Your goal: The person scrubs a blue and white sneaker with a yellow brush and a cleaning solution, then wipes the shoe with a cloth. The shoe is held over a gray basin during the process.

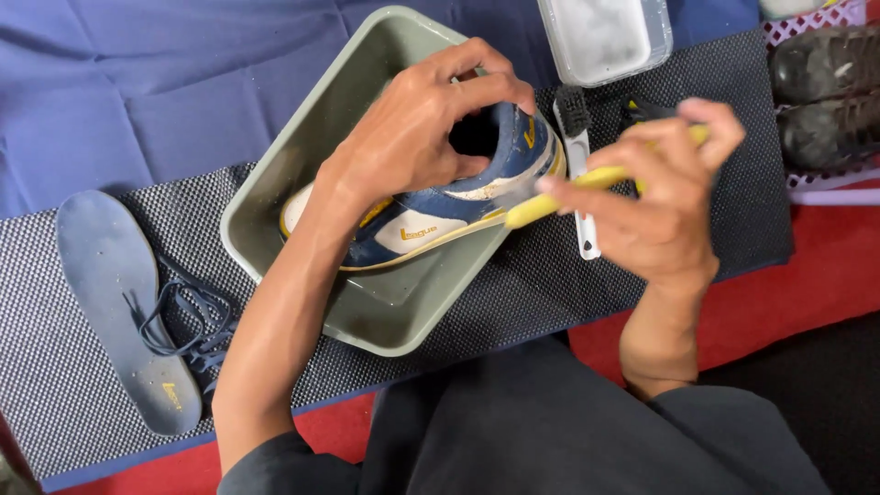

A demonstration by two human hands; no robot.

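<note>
My left hand [417, 128] grips the collar of a navy, white and yellow sneaker [431, 215], which lies on its side inside a grey-green plastic tub [316, 119]. A yellow-handled brush [577, 188] is held in my right hand [665, 197], with its front end against the sneaker's heel side. The brush's bristle head is blurred and partly hidden by the shoe.
A blue insole [115, 293] and dark blue laces [188, 316] lie on the grey mesh mat [55, 367] at left. A white brush with black bristles [577, 156] rests beside the tub. A clear box [605, 37] sits behind; dark shoes [825, 92] in a pink basket at right.
</note>
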